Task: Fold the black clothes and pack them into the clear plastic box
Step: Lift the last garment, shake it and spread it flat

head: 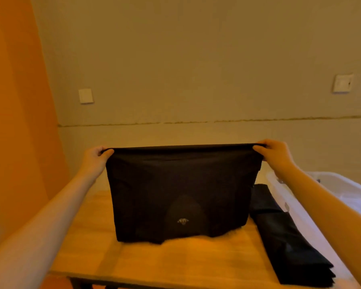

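Observation:
A black garment [175, 188] hangs in front of me, stretched flat, with a small pale logo low in its middle. Its lower edge touches the wooden table [175, 265]. My left hand [97, 156] pinches the garment's upper left corner. My right hand [274, 152] pinches the upper right corner. Both hands are raised above the table at the same height. The clear plastic box [329, 197] stands at the right, partly hidden by my right forearm. A stack of folded black clothes [283, 240] lies on the table between the garment and the box.
The table's near edge runs across the bottom of the view, with the floor below it at the left. A plain wall with two white switch plates [86, 96] stands behind the table. An orange wall panel [13, 122] fills the left side.

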{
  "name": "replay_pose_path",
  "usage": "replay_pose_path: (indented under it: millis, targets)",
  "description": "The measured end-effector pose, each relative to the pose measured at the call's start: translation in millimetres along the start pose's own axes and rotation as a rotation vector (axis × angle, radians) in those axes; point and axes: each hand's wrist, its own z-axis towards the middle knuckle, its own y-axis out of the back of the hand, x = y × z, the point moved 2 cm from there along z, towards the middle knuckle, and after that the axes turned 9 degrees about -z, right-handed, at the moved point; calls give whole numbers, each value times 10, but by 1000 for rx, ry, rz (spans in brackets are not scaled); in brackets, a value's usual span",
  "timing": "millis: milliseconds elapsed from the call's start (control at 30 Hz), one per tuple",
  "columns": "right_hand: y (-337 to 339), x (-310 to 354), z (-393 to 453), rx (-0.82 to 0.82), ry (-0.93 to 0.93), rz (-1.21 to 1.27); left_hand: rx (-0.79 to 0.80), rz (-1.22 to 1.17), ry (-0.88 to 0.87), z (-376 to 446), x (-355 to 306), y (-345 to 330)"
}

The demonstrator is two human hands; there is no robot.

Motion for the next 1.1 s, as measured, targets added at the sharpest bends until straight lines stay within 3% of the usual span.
replay_pose_path:
  millis: [200,367,767,967,1100]
  targets:
    - [63,246,212,-196,104,-73,-44,41,-32,202,-146,34]
    - [83,396,348,-220,112,-140,-105,40,-70,362,-266,121]
    - [380,718,133,-233,125,194,-160,-89,-260,126,-828,440]
    - [444,769,174,-244,94,317,-130,-321,-224,158,-932,532]
    - [242,543,260,-186,66,221,-84,-293,-110,224,-586,376]
